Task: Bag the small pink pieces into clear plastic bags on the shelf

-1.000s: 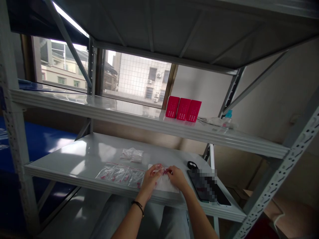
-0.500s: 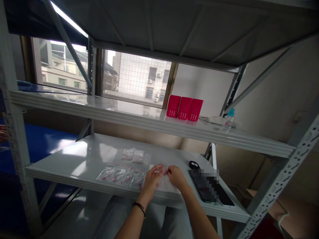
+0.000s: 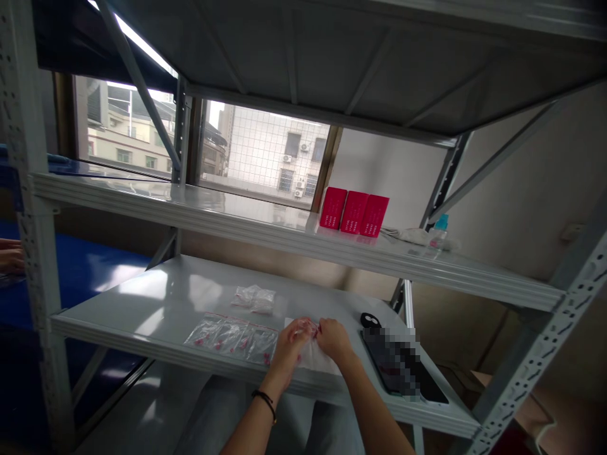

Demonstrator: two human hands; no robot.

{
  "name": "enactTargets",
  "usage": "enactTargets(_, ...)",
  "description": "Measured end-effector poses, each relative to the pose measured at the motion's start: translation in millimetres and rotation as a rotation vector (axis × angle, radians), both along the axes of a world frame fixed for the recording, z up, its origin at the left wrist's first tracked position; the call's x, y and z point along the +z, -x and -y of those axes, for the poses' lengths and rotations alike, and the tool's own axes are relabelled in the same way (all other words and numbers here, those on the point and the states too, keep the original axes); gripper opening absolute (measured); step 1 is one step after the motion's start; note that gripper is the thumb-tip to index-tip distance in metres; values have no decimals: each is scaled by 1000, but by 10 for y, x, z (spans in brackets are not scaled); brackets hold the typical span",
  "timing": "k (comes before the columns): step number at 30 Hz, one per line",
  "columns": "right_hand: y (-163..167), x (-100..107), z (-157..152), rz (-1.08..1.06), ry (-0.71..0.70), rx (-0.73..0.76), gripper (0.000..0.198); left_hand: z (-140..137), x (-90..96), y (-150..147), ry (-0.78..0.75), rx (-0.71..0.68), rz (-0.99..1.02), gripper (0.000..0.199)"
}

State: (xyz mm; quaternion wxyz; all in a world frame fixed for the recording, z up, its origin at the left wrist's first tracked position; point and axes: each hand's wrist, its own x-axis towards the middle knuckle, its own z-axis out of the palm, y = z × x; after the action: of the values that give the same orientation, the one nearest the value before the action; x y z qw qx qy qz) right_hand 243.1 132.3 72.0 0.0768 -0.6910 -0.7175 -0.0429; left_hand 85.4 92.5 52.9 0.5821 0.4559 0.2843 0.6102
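Observation:
My left hand (image 3: 288,346) and my right hand (image 3: 334,340) meet at the front of the lower shelf. Both are closed, fingertips pinching a small clear plastic bag (image 3: 311,326) whose upper edge looks reddish. Fingers hide much of it. Under them lies a white sheet (image 3: 322,361), perhaps paper. To the left, several clear zip bags (image 3: 232,333) lie overlapping in a row, each with small red pieces inside that are too small to name. Behind these sits a bundle of folded clear bags (image 3: 255,299).
The grey lower shelf (image 3: 184,300) holds a black round item (image 3: 370,320) and a dark phone-like slab (image 3: 382,366), partly pixelated, on the right. Red boxes (image 3: 355,212) and a blue-capped bottle (image 3: 439,232) stand on the shelf above. Another person's hand (image 3: 10,258) shows far left.
The view has shifted slightly. My hands stay together on the bag, with the right fingers drawn a little closer to the left ones.

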Motion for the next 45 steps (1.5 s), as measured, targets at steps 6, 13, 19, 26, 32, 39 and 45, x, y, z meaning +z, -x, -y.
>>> enactTargets(6, -10, -5, -60, -2, 35, 7, 31, -37, -47, -12, -1, 30, 20, 38)
enactTargets(13, -29, 34, -65, -12, 49, 17, 30, -83, -113, -17, -4, 26, 29, 42)
enactTargets(19, -96, 120, -60, -72, 24, 40, 25, -90, -119, -28, -20, -5, -18, 40)
enactTargets(26, -187, 679, 113, -294, -28, 133, 23, -44, -50, -16, 46, -22, -28, 44)
enactTargets(32, 46, 972, 330, -478, -37, 357, 20, -11, 20, 14, -46, -50, -94, 41)
enactTargets(39, 34, 875, 387, -585, -100, 463, 29, -9, 30, 13, -75, -44, -93, 40)
enactTargets(45, -138, 788, 629, -720, 61, 579, 25, 119, 113, 6, -73, -136, -24, 43)
